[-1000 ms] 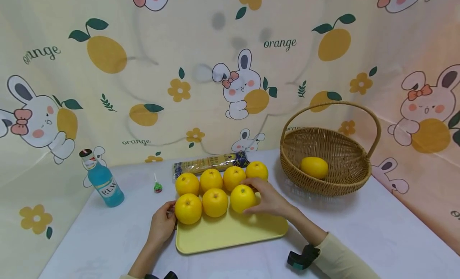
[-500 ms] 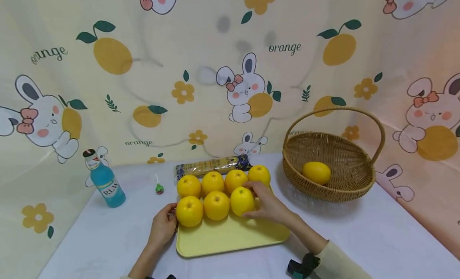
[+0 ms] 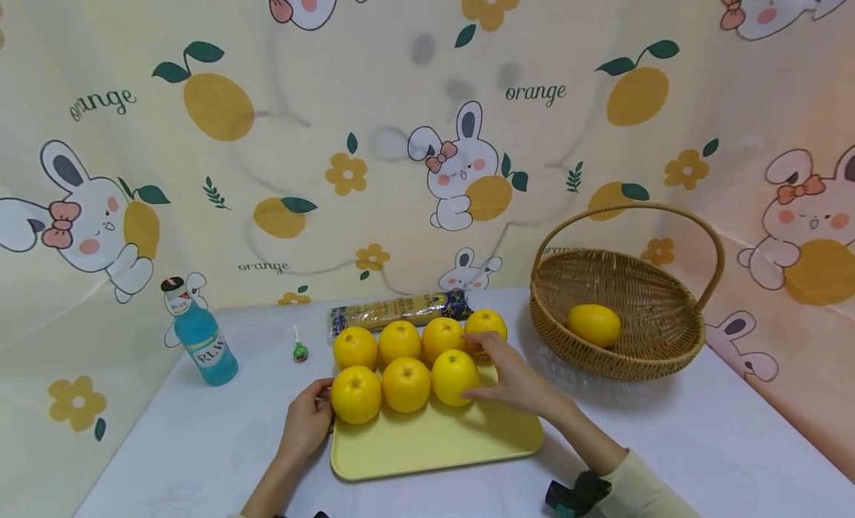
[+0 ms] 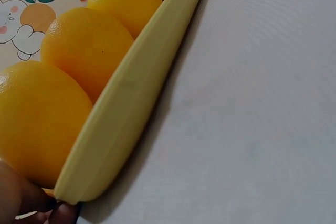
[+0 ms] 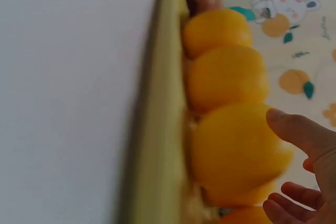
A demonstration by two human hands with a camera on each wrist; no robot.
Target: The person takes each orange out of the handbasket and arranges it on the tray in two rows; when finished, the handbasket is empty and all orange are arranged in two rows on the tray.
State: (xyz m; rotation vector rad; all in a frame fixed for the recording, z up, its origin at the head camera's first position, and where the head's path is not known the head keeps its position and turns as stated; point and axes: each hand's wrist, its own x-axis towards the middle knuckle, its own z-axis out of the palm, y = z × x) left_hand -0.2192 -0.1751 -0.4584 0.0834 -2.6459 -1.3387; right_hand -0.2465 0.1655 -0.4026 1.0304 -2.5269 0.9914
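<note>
A pale yellow tray [image 3: 434, 447] lies on the white table with two rows of oranges on it, three in the front row and several behind. My left hand [image 3: 306, 421] grips the tray's left side; in the left wrist view its fingers [image 4: 21, 198] pinch the rim at the corner, close beside the front-left orange [image 3: 356, 395]. Around the right side of the front-right orange [image 3: 455, 378] my right hand [image 3: 510, 377] is spread, thumb tip right at the fruit. The right wrist view shows the other fingers [image 5: 294, 205] apart from that orange.
A wicker basket [image 3: 634, 366] with one yellow fruit [image 3: 594, 326] stands at the back right. Behind the tray lies a long gold-and-blue packet [image 3: 394, 310]. On the left are a green-wrapped lollipop [image 3: 300, 351] and a blue bottle [image 3: 203, 340]. A printed cloth [image 3: 374, 73] hangs behind.
The right hand's fingers have loosened from the front-right orange and drawn slightly right. That orange stays in the front row. The left hand keeps its place on the tray; the head view shifts slightly.
</note>
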